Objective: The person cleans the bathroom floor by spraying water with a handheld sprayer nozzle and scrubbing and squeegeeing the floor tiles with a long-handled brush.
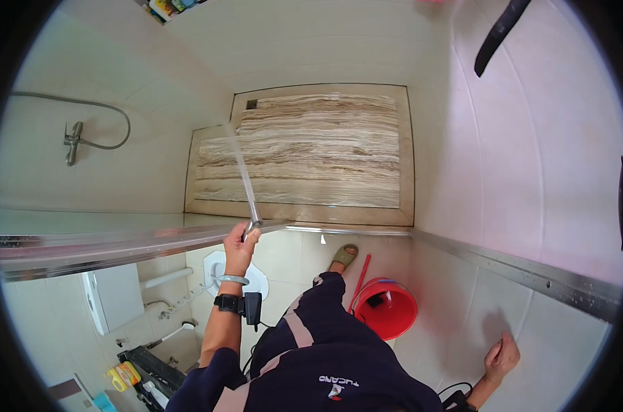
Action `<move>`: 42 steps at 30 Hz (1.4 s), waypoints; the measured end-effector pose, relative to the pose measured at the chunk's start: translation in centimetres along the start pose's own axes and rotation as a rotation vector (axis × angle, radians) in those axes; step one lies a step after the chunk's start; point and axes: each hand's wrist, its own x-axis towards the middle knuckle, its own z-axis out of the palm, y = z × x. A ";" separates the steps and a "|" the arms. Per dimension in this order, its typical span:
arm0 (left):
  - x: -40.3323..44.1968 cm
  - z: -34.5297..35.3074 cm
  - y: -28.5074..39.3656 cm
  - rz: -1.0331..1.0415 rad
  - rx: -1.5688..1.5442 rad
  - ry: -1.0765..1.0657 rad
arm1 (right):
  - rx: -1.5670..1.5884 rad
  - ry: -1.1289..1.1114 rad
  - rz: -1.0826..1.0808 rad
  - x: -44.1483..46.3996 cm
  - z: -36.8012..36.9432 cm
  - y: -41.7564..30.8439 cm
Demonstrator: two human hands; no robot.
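My left hand [237,248] is closed around a small silver handheld sprayer [256,224]. A whitish, see-through stream of water [242,165] runs from its tip toward the left edge of the stone-patterned shower floor [311,147]. This wrist carries a pale bangle [232,279] and a black strapped device [241,303]. My right hand [501,358] is out at the lower right, close to the tiled wall, its fingers curled in with nothing visible in them. A coiled hose [181,300] hangs at the left, and its link to the sprayer is hidden.
Along the shower floor's near side runs a metal-edged sill [352,229]. A red bucket [387,309] and a red stick [363,278] are near my slippered foot [345,257]. Left are a toilet [256,280], a glass-panel rail [119,250] and a wall tap [73,141] with its hose.
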 end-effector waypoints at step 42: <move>-22.7 -2.9 -3.0 -0.211 0.048 -0.907 | 0.534 -0.584 0.574 -29.8 5.6 -14.3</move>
